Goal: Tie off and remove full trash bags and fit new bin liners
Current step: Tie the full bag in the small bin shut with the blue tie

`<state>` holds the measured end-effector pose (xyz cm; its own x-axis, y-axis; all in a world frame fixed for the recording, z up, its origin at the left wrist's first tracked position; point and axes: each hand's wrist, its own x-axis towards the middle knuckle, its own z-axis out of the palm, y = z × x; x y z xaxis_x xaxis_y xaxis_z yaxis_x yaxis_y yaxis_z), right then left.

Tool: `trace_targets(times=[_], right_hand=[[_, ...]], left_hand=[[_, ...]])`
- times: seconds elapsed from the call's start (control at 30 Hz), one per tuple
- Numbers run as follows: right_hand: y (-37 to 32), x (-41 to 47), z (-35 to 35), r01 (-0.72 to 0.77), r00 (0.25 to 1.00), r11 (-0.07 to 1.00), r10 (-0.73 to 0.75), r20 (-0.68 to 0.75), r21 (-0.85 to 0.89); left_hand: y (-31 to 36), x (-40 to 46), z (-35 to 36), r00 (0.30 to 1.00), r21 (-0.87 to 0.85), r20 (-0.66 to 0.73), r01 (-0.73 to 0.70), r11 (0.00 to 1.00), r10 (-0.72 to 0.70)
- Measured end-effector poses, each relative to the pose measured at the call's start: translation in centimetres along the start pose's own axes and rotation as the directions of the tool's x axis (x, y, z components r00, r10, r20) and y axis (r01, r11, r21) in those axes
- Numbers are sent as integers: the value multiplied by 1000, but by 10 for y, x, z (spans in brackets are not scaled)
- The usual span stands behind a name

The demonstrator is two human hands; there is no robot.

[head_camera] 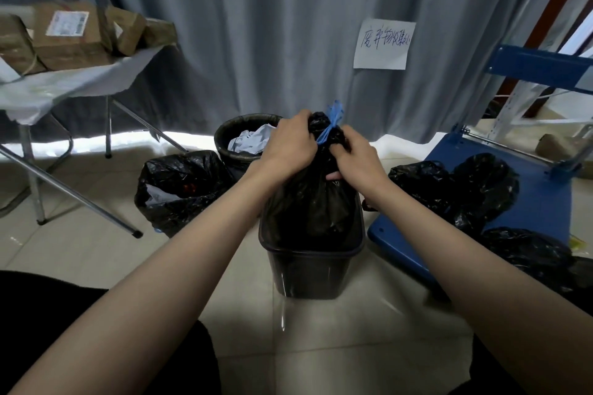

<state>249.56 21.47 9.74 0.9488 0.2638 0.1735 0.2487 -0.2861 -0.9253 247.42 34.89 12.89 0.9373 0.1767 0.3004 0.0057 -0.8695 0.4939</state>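
- The black trash bag (313,202) stands in the square black bin (313,263), its gathered neck raised above the rim.
- The left hand (290,146) grips the neck from the left.
- The right hand (354,157) pinches the neck, apparently holding the blue drawstring (332,120).
- Behind the square bin, a round bin (245,135) holds crumpled paper.
- Right of it, filled bags (455,189) lie on a blue cart (542,202).
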Motion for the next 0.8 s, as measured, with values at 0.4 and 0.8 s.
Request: trace_targets(times=[0.4, 0.8], right_hand=[[-92, 56, -44, 131, 965, 984, -100, -242, 117], [-62, 156, -76, 70, 929, 995, -40, -367, 67]], left_hand=[[70, 74, -75, 972, -12, -116, -208, 978, 205], [84, 180, -18, 966, -151, -89, -254, 955, 243]])
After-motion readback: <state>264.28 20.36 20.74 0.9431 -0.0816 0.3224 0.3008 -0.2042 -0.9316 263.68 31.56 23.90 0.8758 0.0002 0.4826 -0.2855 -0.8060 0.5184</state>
